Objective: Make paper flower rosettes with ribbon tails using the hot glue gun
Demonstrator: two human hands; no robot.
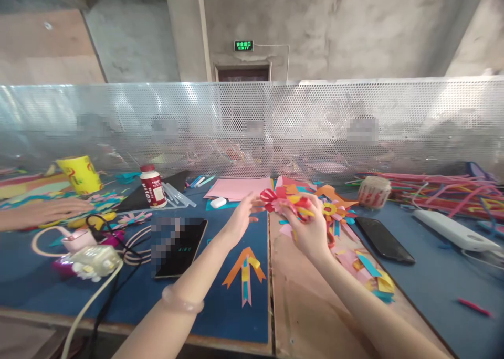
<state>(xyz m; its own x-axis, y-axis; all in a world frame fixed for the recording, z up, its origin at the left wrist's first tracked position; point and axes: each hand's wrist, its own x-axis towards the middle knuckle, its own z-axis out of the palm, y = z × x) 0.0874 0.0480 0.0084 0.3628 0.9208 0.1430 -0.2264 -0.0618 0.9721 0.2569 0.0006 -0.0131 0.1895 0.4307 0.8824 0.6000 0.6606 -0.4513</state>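
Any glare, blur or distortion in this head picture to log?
Head view throughout: pale glare streaks the perforated panel; the red paper at the right hand looks soft; another person's hand, far left, looks smeared; side edges look stretched; pixelation covers part of the dark tablet.

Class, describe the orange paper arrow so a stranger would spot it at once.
Below the perforated metal screen stretches a blue work surface. On it, between the left forearm and the jumbled paper scraps, lies the orange paper arrow. Unlike those scraps, it forms an arrowhead with a fork-ended central strip.
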